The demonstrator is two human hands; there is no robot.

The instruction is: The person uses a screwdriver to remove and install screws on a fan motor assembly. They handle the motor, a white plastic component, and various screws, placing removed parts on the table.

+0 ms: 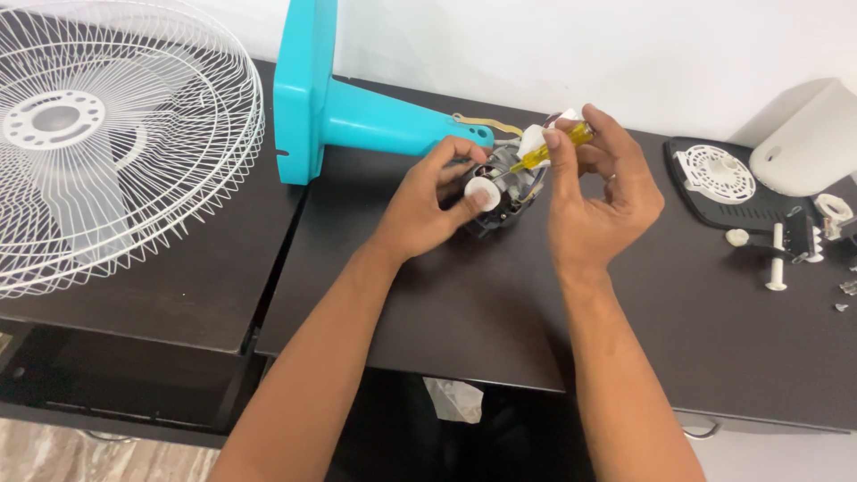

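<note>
The left hand [428,201] closes around the fan motor [502,192], a grey metal unit lying on the dark tabletop [428,303]. Its thumb presses against the round white cap [483,193] at the near end of the motor, and its fingers curl over the motor's top. The right hand [596,192] pinches a yellow-handled screwdriver [549,150] between thumb and fingertips, with the tool angled down and to the left so that its tip meets the motor just beyond the left fingers. The rest of the right hand's fingers are loosely curled. The two hands sit close together, with the motor between them.

Directly beyond the left hand, the turquoise fan stand [357,107] lies on its side, its neck ending right at the motor and its flat base standing on edge further left. Thin wires [486,123] run from the neck toward the motor. Well to the left of both hands, a white wire fan guard [116,134] with the blades behind it rests on a neighbouring dark surface.

Well to the right of the right hand lie a black rear cover [723,201] with a white vented disc [714,172] on it, a white curved housing [808,138] beyond that, and a scatter of small white plastic parts [777,259] and screws [844,290] near the table's right edge.
</note>
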